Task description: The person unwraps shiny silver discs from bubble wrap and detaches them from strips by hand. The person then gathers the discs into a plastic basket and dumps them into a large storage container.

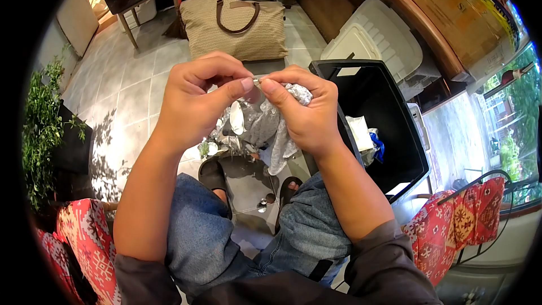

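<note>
In front of me, my left hand (pixel 203 93) is closed, thumb and forefinger pinching one end of a small shiny piece (pixel 257 81). My right hand (pixel 307 110) pinches the other end, so the fingertips nearly meet. A grey-and-white patterned cloth (pixel 282 149) is tucked in the right hand and hangs below it. Under both hands is a cluster of clear, glittering pieces (pixel 226 138), partly hidden by hands and cloth. A white oval piece (pixel 237 118) stands out among them. What kind of object the small piece is, I cannot make out.
A black bin (pixel 389 118) stands close on the right, with white and blue wrappers (pixel 364 135) inside. Ahead on the tiled floor (pixel 132 93) lies a woven beige bag (pixel 237 28). Leafy plants (pixel 42 130) are at left, and red patterned chairs (pixel 460 220) flank me.
</note>
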`<state>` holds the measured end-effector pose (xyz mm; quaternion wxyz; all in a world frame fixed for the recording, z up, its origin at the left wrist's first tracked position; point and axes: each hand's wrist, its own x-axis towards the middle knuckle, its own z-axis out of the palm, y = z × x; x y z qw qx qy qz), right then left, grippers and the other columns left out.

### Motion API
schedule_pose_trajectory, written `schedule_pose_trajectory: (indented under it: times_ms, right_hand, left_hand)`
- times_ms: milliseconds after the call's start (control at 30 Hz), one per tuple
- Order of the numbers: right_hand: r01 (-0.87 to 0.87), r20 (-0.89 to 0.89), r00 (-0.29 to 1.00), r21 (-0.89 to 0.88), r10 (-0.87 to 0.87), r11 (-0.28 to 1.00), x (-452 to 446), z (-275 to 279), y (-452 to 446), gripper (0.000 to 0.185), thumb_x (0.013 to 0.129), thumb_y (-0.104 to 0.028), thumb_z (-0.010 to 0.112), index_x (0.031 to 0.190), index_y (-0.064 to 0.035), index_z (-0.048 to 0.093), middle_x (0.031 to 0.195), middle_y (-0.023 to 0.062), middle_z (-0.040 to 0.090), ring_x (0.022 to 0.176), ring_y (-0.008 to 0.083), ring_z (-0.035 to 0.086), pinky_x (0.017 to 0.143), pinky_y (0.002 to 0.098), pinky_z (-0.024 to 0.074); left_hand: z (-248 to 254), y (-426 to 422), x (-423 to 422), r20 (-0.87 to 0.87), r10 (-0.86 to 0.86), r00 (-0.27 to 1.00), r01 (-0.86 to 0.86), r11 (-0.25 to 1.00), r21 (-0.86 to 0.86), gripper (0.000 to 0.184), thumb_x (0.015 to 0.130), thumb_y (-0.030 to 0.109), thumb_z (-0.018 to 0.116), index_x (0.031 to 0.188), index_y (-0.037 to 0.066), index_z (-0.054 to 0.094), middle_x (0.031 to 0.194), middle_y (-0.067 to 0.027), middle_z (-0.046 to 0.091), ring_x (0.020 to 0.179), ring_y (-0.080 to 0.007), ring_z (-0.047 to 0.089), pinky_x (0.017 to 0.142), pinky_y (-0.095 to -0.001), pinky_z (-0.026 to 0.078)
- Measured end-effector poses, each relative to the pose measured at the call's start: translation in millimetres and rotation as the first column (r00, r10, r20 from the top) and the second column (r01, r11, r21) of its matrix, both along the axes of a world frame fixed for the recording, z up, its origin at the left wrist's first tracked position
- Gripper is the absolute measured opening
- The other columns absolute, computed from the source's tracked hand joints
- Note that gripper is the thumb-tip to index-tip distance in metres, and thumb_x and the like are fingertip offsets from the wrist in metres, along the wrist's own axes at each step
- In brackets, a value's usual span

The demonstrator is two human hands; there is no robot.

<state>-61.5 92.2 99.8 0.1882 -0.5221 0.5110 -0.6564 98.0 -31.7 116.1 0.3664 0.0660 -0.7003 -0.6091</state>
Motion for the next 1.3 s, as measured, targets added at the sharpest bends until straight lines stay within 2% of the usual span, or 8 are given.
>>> schedule_pose_trajectory:
  times_ms: [500, 567, 667, 800, 933, 1067, 1200, 1300]
  right_hand:
    - [0.035, -0.041, 0.998, -0.053, -0.037, 0.998, 3.9, 4.6, 1.4, 0.006, 0.091, -0.003, 0.076, 0.095, 0.0021, 0.075, 0.088, 0.0068, 0.07, 0.081, 0.0121, 0.065, 0.075, 0.026, 0.0502]
    - [0.024, -0.011, 1.0, -0.045, -0.024, 0.999, 3.7, 4.6, 1.1, 0.007, 0.091, -0.003, 0.076, 0.095, 0.0024, 0.075, 0.088, 0.0069, 0.07, 0.082, 0.0124, 0.065, 0.075, 0.0263, 0.0501]
    - [0.032, -0.013, 0.999, -0.031, -0.032, 0.999, 2.8, 5.8, 2.9, 0.007, 0.091, -0.003, 0.076, 0.095, 0.0028, 0.075, 0.088, 0.0071, 0.071, 0.082, 0.0128, 0.065, 0.076, 0.0265, 0.05]
    - [0.044, 0.001, 0.999, -0.03, -0.044, 0.999, 3.0, 6.2, 2.1, 0.007, 0.092, -0.003, 0.076, 0.095, 0.0032, 0.074, 0.089, 0.0068, 0.071, 0.083, 0.0123, 0.065, 0.077, 0.026, 0.05]
    - [0.064, 0.024, 0.998, -0.009, -0.064, 0.998, 3.5, 5.7, 1.4, 0.007, 0.093, -0.004, 0.075, 0.095, 0.003, 0.075, 0.089, 0.0049, 0.07, 0.084, 0.0101, 0.064, 0.076, 0.0251, 0.0499]
    - [0.06, -0.001, 0.998, -0.049, -0.06, 0.997, 2.6, -1.4, -2.5, 0.006, 0.093, -0.003, 0.075, 0.096, 0.0022, 0.075, 0.087, 0.0025, 0.069, 0.079, 0.0078, 0.062, 0.071, 0.0232, 0.049]
    - [0.073, -0.009, 0.997, -0.031, -0.073, 0.997, 4.1, 1.4, -1.3, 0.007, 0.093, -0.003, 0.075, 0.096, 0.0027, 0.075, 0.086, 0.0014, 0.069, 0.079, 0.0073, 0.062, 0.07, 0.023, 0.0485]
    - [0.085, -0.019, 0.996, -0.027, -0.085, 0.996, 4.7, 1.9, -0.1, 0.008, 0.093, -0.004, 0.075, 0.097, 0.0027, 0.075, 0.086, 0.0017, 0.07, 0.08, 0.0076, 0.062, 0.072, 0.0233, 0.0491]
  left_hand:
    - [11.0, 11.3, 2.2, -0.177, 0.272, 0.946, -0.324, 0.795, -0.513, 0.019, 0.084, -0.003, 0.077, 0.102, -0.001, 0.074, 0.105, -0.0095, 0.071, 0.095, -0.0195, 0.07, 0.083, -0.0298, 0.056]
    - [30.8, 31.9, 19.7, -0.273, 0.141, 0.952, -0.231, 0.914, -0.333, 0.016, 0.087, 0.002, 0.075, 0.103, 0.002, 0.073, 0.12, -0.0147, 0.066, 0.116, -0.0261, 0.062, 0.1, -0.0408, 0.052]
    - [51.1, 98.7, 47.4, -0.532, -0.141, 0.835, 0.076, 0.987, -0.142, 0.005, 0.088, 0.005, 0.072, 0.093, 0.006, 0.073, 0.119, -0.0164, 0.067, 0.109, -0.0273, 0.064, 0.093, -0.0371, 0.051]
    - [64.5, 94.7, 48.9, -0.527, -0.548, 0.649, 0.448, 0.836, -0.318, 0.009, 0.09, 0.016, 0.078, 0.084, 0.01, 0.082, 0.099, -0.0014, 0.073, 0.098, -0.0207, 0.065, 0.077, -0.0371, 0.059]
    - [69.6, 108.7, 51.1, -0.546, -0.513, 0.663, 0.425, 0.858, -0.289, 0.007, 0.079, 0.004, 0.081, 0.075, 0.007, 0.077, 0.088, -0.0015, 0.072, 0.084, -0.0168, 0.066, 0.067, -0.0282, 0.058]
    - [62.6, 144.9, 47.6, -0.747, -0.142, 0.649, 0.075, 0.99, -0.123, 0.019, 0.075, -0.006, 0.074, 0.063, 0.005, 0.066, 0.071, -0.0024, 0.066, 0.068, -0.014, 0.065, 0.059, -0.0273, 0.056]
    - [114.2, 174.9, 60.4, -0.321, 0.262, 0.91, -0.201, 0.956, 0.211, 0.029, 0.076, -0.01, 0.068, 0.058, 0.008, 0.054, 0.059, -0.0036, 0.058, 0.05, -0.0155, 0.055, 0.047, -0.029, 0.048]
    - [89.1, 168.6, 76.1, -0.407, 0.195, 0.892, -0.15, 0.979, 0.141, 0.036, 0.078, -0.005, 0.069, 0.055, 0.011, 0.045, 0.058, -0.0007, 0.055, 0.047, -0.0132, 0.048, 0.046, -0.0281, 0.044]
